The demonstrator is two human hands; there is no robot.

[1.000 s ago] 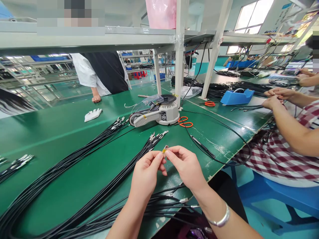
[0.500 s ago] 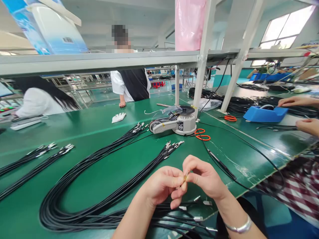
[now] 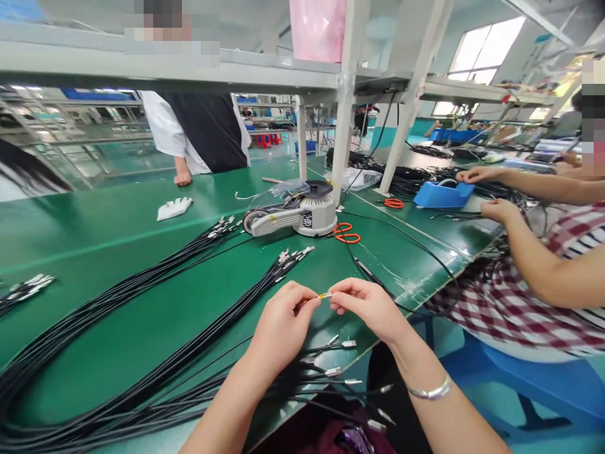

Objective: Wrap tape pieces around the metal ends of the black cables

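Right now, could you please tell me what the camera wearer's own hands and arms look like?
The left hand and right hand are gloveless, and no sleeve shows on either forearm. A shiny, silver-coloured bangle circles the right forearm near the wrist.

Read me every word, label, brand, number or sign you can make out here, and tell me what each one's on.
No text is readable.
Black-and-white label on the grey electric tape dispenser: too small and blurred to read.
Blue mark at upper right: too blurred to tell whether it is lettering.
Held yellow-taped connector: no lettering visible.
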